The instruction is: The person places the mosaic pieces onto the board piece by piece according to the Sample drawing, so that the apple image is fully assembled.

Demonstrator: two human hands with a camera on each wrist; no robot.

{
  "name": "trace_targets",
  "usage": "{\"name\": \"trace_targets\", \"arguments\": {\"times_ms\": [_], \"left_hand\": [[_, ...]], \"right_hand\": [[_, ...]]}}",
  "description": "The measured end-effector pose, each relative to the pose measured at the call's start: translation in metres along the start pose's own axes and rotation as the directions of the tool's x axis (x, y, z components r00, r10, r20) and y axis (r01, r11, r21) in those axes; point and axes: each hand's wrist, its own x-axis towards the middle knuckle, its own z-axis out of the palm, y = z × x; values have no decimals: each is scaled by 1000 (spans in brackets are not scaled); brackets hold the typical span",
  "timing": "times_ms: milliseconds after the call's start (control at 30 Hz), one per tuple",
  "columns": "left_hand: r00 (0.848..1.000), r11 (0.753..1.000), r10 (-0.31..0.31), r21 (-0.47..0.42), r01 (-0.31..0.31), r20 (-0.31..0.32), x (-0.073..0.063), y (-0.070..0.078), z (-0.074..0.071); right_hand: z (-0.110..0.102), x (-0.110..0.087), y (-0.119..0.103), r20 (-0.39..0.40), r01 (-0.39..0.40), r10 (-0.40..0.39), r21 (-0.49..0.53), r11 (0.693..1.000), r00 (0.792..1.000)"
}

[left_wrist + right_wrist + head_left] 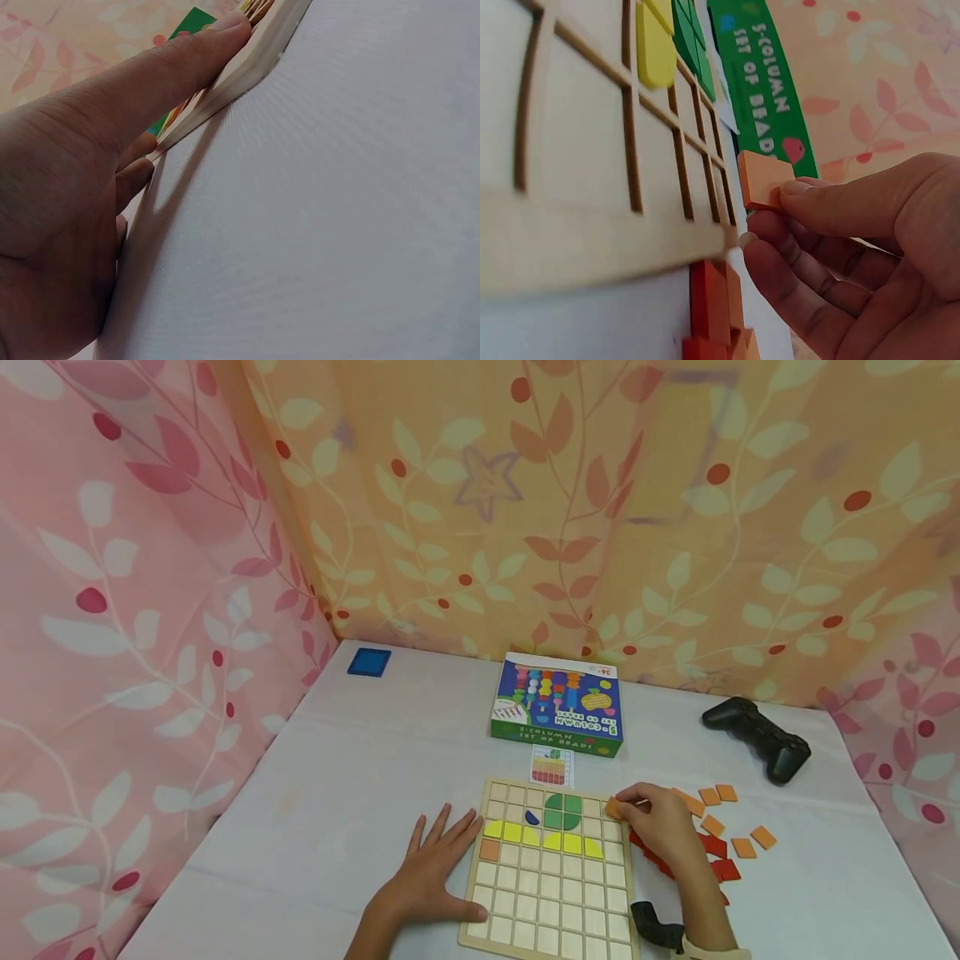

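A wooden grid board (551,885) lies on the white table. Near its top are green pieces (562,812) and a dark blue piece (532,817), with a row of yellow pieces (512,832) below them. One orange tile (489,849) sits in the left column under the yellow row. My left hand (431,881) spreads along the board's left edge, thumb and fingertips on its rim. Between thumb and fingers my right hand (660,822) pinches an orange square tile (765,180), close to the board's upper right edge.
Loose orange tiles (743,847) and red tiles (725,870) lie right of the board. Behind it are a small pattern card (552,767) and a bead-set box (557,706). A black game controller (757,739) stands back right, a blue square (369,662) back left.
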Motion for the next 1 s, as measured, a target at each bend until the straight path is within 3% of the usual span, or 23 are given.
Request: {"name": "trace_targets", "arguments": {"times_ms": [333, 600, 733, 867, 1000], "left_hand": [[1000, 1000, 10, 5, -10, -10, 0, 0, 1], [1000, 1000, -6, 5, 6, -2, 1, 0, 0], [1000, 1000, -12, 12, 11, 8, 1, 0, -1], [1000, 1000, 7, 7, -7, 4, 0, 0, -1], [999, 999, 34, 2, -34, -9, -1, -1, -1]], "right_hand": [[26, -6, -25, 52, 25, -29, 67, 997, 998], [50, -15, -50, 72, 152, -163, 131, 980, 984], [63, -20, -61, 101, 240, -258, 161, 957, 961], [76, -25, -69, 132, 340, -363, 168, 925, 923], [86, -30, -77, 158, 399, -419, 144, 906, 894]]}}
